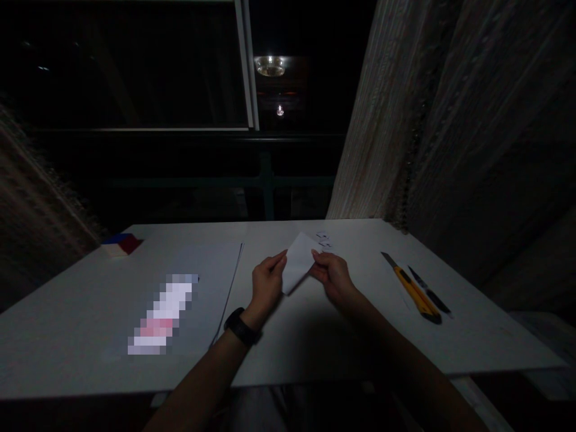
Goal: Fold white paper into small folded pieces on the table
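Observation:
A small folded piece of white paper (299,261) is held up over the middle of the table, one corner pointing away from me. My left hand (269,283) pinches its left edge between thumb and fingers; a black watch sits on that wrist. On the opposite edge, my right hand (333,275) grips the paper with its thumb on top and fingers beneath. Just beyond it, small dark marks or cut pieces (323,241) show on the white surface; I cannot tell which.
A yellow utility knife (416,294) and a dark pen-like tool (429,292) lie at the right. White sheets (216,282) lie left, with a bright blurred-out object (162,315) on them. A coloured cube (120,244) stands at the far left of the white table (67,336). Curtains (373,120) hang behind.

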`<state>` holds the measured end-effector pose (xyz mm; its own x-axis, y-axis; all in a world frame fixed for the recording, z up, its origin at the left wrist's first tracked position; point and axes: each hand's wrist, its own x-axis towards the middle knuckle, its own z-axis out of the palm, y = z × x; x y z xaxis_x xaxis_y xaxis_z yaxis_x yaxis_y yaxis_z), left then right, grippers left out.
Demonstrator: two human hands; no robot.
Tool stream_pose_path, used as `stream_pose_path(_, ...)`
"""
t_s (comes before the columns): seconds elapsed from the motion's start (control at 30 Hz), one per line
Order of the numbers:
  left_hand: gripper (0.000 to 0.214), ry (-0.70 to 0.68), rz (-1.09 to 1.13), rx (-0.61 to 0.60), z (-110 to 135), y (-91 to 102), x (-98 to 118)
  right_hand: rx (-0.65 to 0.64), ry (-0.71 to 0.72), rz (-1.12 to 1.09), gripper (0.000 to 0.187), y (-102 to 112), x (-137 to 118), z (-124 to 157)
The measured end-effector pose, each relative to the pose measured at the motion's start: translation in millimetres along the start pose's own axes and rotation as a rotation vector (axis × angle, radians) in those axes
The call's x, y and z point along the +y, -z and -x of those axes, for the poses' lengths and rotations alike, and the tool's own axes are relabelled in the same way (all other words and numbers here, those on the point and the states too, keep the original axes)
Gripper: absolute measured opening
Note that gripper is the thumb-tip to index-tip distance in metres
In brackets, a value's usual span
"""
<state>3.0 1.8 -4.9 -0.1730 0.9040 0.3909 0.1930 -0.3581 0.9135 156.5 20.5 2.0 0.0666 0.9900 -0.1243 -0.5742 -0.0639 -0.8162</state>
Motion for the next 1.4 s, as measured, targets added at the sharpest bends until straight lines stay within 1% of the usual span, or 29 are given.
stream_pose_path(0.1, 0.027, 0.012, 0.011, 0.004, 0.7, -1.1, 0.6, 0.037, 0.029, -0.049, 0.022, -1.2, -1.0, -0.4)
stream_pose_path(0.2, 0.028, 0.008, 0.012, 0.001, 1.3, -2.2, -0.4, 0.059, 0.024, -0.099, 0.022, -1.1, -1.5, -1.7)
stream_pose_path(0.3, 0.029, 0.009, 0.016, 0.001, 1.8, -2.7, -1.1, 0.036, 0.014, -0.126, 0.021, 0.0, -1.7, -2.7)
stream_pose_path(0.4, 0.029, 0.013, 0.043, 0.008, 2.1, -2.4, 0.4, -0.013, 0.028, -0.104, 0.021, 0.9, -1.2, -3.4)
stream_pose_path(0.47, 0.028, 0.008, 0.031, 0.025, 1.9, -2.0, 1.6, -0.020, 0.040, -0.086, 0.022, 1.1, -0.9, -3.6)
stream_pose_path(0.57, 0.027, 0.002, -0.002, 0.044, 1.2, -1.4, 1.3, 0.007, 0.062, -0.080, 0.023, 1.0, -1.4, -3.8)
stream_pose_path(0.77, 0.027, 0.006, 0.000, 0.015, 1.7, -1.3, -0.4, 0.024, 0.090, -0.094, 0.021, 2.7, -1.1, -4.0)
stream_pose_path(0.9, 0.028, 0.008, -0.028, 0.016, 3.0, -1.3, 2.3, 0.021, 0.104, -0.050, 0.023, 2.2, 1.4, -3.8)
stream_pose_path(1.1, 0.028, -0.010, -0.045, 0.001, 2.4, -0.2, -0.1, 0.091, 0.128, -0.022, 0.019, 0.7, 1.5, -3.8)
stream_pose_path(1.2, 0.028, -0.007, -0.048, -0.009, 1.9, -0.1, 0.6, 0.087, 0.133, -0.016, 0.019, 2.1, 0.0, -4.8)
stream_pose_path(1.27, 0.027, -0.010, -0.048, -0.004, 1.6, -0.3, 1.4, 0.074, 0.129, -0.001, 0.023, 2.9, -0.8, -5.3)
stream_pose_path(1.4, 0.029, -0.002, -0.007, 0.038, 0.6, -0.7, -0.6, 0.058, 0.087, 0.025, 0.047, 1.0, 1.5, -2.4)
